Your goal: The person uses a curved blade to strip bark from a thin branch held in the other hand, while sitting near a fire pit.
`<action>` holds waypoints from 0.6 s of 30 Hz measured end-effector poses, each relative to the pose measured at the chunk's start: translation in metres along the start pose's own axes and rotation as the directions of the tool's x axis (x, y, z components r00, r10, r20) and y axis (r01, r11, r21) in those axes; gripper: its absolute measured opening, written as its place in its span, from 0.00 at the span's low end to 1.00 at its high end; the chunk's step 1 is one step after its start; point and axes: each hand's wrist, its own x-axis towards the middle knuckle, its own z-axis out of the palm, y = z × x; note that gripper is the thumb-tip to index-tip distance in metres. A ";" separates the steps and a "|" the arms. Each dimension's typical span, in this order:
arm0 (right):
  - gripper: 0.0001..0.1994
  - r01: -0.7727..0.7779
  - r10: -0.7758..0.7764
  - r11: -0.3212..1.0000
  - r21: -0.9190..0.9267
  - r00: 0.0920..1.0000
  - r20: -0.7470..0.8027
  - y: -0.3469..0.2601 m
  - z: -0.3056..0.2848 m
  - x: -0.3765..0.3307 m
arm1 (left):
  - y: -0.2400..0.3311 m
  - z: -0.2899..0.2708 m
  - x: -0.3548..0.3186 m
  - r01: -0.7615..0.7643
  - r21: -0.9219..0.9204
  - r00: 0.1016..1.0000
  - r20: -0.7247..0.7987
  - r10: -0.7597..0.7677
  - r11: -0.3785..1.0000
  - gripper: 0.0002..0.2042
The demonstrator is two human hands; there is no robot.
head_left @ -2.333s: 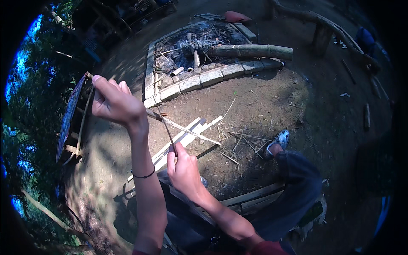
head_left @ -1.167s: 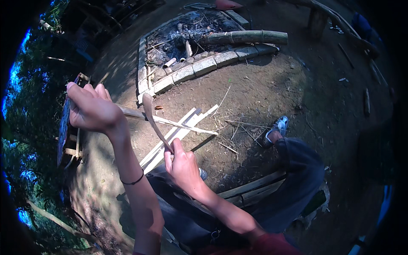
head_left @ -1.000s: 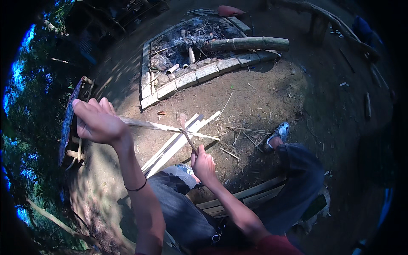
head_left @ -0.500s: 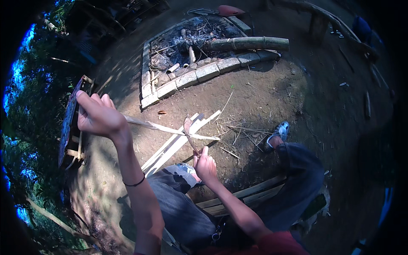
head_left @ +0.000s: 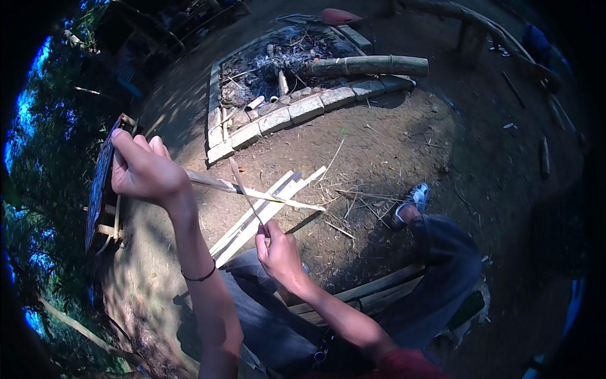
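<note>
My left hand (head_left: 150,172) is raised at the left, fingers closed round one end of a long, pale bamboo strip (head_left: 297,203). The strip slants down to the right in front of me. In my right hand (head_left: 279,254) is a knife (head_left: 236,170) with a thin brown blade, pointing up and to the left. Its blade crosses the strip in view; whether the two touch I cannot tell. The knife's handle is mostly hidden in my fingers. Below the held strip, several split bamboo strips (head_left: 232,239) lie in a loose bundle on the ground.
Ahead, a brick edging (head_left: 306,109) surrounds ash and a thick bamboo log (head_left: 372,66). Beyond my left hand stands a low wooden table (head_left: 102,189). Thin twigs (head_left: 369,192) lie near my right shoe (head_left: 415,198). Bamboo poles (head_left: 385,281) run between my legs.
My right hand has moved left, and the knife has swung from the strip's lower part up and left along it. My left hand has stayed nearly still with the strip.
</note>
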 end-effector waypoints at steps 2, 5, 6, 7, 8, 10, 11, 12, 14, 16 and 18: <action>0.10 -0.080 0.082 0.976 -0.202 0.997 0.002 0.041 -0.003 -0.001 | 0.005 0.003 -0.002 0.038 0.014 0.999 -0.012 -0.037 0.999 0.21; 0.12 -0.260 0.242 0.861 -0.437 0.965 -0.098 0.169 -0.017 0.006 | 0.001 0.007 0.000 0.049 0.022 0.998 -0.048 -0.048 0.999 0.21; 0.13 -0.230 0.212 0.852 -0.470 0.973 -0.093 0.164 -0.022 0.011 | 0.002 0.000 0.001 0.019 -0.007 1.000 -0.013 -0.019 1.000 0.21; 0.13 -0.310 0.298 0.862 -0.400 0.950 -0.094 0.156 -0.021 0.012 | 0.001 -0.003 0.004 0.010 0.009 1.000 -0.022 -0.010 1.000 0.21; 0.13 -0.299 0.285 0.894 -0.334 0.954 -0.093 0.146 -0.013 0.019 | 0.000 -0.002 0.006 0.002 0.024 1.000 -0.031 -0.002 1.000 0.21; 0.13 -0.236 0.232 0.966 -0.100 0.971 -0.058 0.132 -0.001 0.020 | -0.003 -0.003 0.008 0.012 0.012 1.000 -0.007 -0.012 1.000 0.21; 0.13 -0.222 0.215 0.964 -0.144 0.975 -0.063 0.103 0.005 0.020 | -0.004 -0.004 0.012 0.002 0.011 1.000 -0.021 -0.002 1.000 0.21; 0.12 -0.183 0.184 0.983 0.018 0.982 -0.050 0.086 0.007 0.018 | -0.003 0.000 0.011 0.003 0.000 1.000 -0.025 -0.003 1.000 0.21; 0.11 -0.129 0.134 0.988 0.081 0.989 -0.056 0.056 0.011 0.013 | -0.007 0.000 0.003 0.021 0.015 1.000 -0.019 -0.021 1.000 0.21; 0.11 -0.097 0.099 0.994 0.043 0.994 -0.053 0.038 0.008 0.005 | -0.005 -0.002 0.004 0.008 0.009 1.000 -0.007 -0.008 1.000 0.21; 0.11 -0.139 0.136 0.987 -0.082 0.990 -0.036 0.053 0.007 0.001 | -0.004 -0.001 0.003 0.016 0.020 1.000 -0.007 -0.016 1.000 0.22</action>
